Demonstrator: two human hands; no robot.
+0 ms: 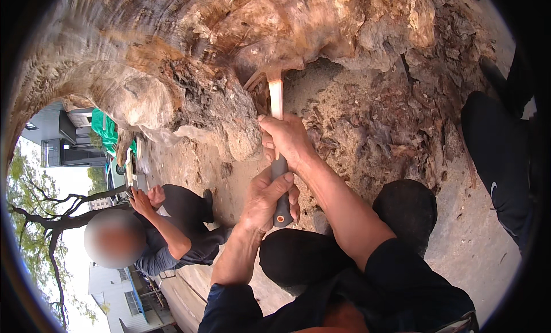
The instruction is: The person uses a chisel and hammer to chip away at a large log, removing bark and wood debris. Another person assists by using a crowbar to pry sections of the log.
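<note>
A chisel (276, 98) with a flat bright metal blade and a dark grey handle stands out from a big rough root mass of a tree (212, 34). Its blade tip meets the wood at the lip of a hollow; whether it digs in I cannot tell. My left hand (267, 196) is wrapped round the handle near its butt end. Farther up, my right hand (291, 141) closes on the tool where blade and handle join. A grey, knobbly lobe of wood (244, 141) lies just left of my right hand.
Loose bark and crumbled wood (379, 121) cover the ground right of my hands. My dark-clad knees (301, 255) are close below. At the left another person (181, 230) crouches with both hands raised. A dark-trousered leg (496, 161) of someone else stands at the right.
</note>
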